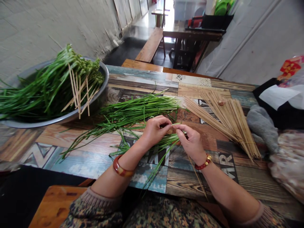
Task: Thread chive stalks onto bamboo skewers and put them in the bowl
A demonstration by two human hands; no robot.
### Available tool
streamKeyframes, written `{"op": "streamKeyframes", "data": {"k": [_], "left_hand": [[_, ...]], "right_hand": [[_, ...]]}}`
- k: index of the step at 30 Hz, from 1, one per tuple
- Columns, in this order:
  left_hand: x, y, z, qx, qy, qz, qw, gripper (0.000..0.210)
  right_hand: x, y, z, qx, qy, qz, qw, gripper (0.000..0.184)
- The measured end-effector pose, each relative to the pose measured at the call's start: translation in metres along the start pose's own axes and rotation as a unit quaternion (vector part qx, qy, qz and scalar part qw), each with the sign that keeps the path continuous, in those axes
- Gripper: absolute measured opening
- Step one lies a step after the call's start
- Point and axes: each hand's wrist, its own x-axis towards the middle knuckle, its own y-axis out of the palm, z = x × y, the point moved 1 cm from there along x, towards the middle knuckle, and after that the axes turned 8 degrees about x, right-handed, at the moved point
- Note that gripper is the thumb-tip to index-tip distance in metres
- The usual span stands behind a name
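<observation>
My left hand (156, 128) and my right hand (191, 139) meet over the table, each pinching thin green garlic chives (175, 124) between thumb and fingers. More chives (158, 167) fan out beneath the hands towards the table's near edge. From below my right palm a thin bamboo skewer (198, 177) slants down; its upper end is hidden by the hand. Just beyond my hands lies a loose pile of chives (142, 106), white ends to the right. A spread bundle of bamboo skewers (239, 126) rests right of my right hand.
At the left stands a metal basin (105, 76) heaped with skewered chives (47, 88), several sticks poking over its rim. A grey cloth (262, 126) and a filled clear plastic bag (288, 161) sit at the right edge. Beyond the table is a wooden bench (150, 46).
</observation>
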Motion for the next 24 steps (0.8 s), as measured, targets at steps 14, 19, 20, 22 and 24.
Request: {"op": "streamKeyframes", "data": {"k": [14,19,20,22,24], "left_hand": [[0.0,-0.0026,0.0045,0.023,0.074,0.034,0.996,0.013],[-0.0004,-0.0033,0.0064,0.026,0.078,0.036,0.996,0.014],[-0.0003,-0.0032,0.0065,0.026,0.077,0.037,0.996,0.014],[-0.0003,-0.0028,0.0062,0.026,0.075,0.038,0.996,0.014],[-0.0002,-0.0021,0.0057,0.025,0.072,0.037,0.996,0.013]], "right_hand": [[-0.0006,-0.0026,-0.0041,-0.02,-0.005,0.021,1.0,0.043],[-0.0019,-0.0035,-0.0018,-0.034,-0.014,0.04,0.999,0.03],[-0.002,-0.0034,-0.002,-0.03,-0.011,0.042,0.999,0.028],[-0.002,-0.0031,-0.0027,-0.021,-0.008,0.043,0.999,0.025],[-0.0016,-0.0026,-0.0037,-0.018,-0.011,0.039,0.999,0.023]]}}
